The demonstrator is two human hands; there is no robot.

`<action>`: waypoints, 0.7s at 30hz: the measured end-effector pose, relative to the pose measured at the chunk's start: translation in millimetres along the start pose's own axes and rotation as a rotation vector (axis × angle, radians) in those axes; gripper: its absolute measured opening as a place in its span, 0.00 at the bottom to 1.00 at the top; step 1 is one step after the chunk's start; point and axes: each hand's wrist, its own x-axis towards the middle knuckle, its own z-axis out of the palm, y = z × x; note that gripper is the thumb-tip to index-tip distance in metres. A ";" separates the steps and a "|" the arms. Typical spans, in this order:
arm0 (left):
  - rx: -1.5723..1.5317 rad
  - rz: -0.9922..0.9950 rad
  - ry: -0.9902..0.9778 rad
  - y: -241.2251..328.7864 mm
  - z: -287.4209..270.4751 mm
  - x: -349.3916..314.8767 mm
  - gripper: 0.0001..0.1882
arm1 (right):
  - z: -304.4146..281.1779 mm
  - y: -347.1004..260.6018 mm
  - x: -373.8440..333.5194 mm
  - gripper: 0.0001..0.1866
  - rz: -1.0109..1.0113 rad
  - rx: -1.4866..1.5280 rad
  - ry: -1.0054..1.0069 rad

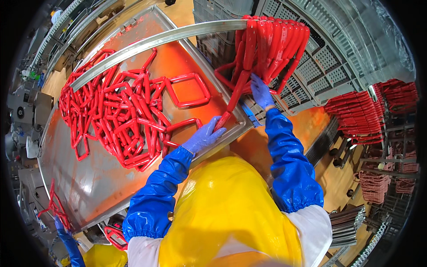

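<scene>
Yellow apron [231, 209] is lying nearest the camera, between blue sleeves [289, 149]. The left hand [204, 137] is holding a red sausage chain [239, 89] above the table [89, 191], its grip clamped on one link. That chain is leading up to a bunch [275, 44] hanging on a metal rail [191, 29]. The right hand [261, 92] is touching the links there (whether its grip is clamped, I cannot tell). More sausages [141, 106] are lying heaped leftward.

A sausage-processing plant: a steel table [95, 182] heaped with linked red sausages [142, 104] spreads left of the gripping left hand [203, 138]; grey plastic crates [329, 57] stand beyond the right hand [261, 91], sausage-laden racks [391, 161] farther right.
</scene>
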 end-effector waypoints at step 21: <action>0.033 0.102 -0.078 29.6 29.7 35.0 0.29 | -16.5 -252.0 86.3 0.26 -0.733 -1.158 0.489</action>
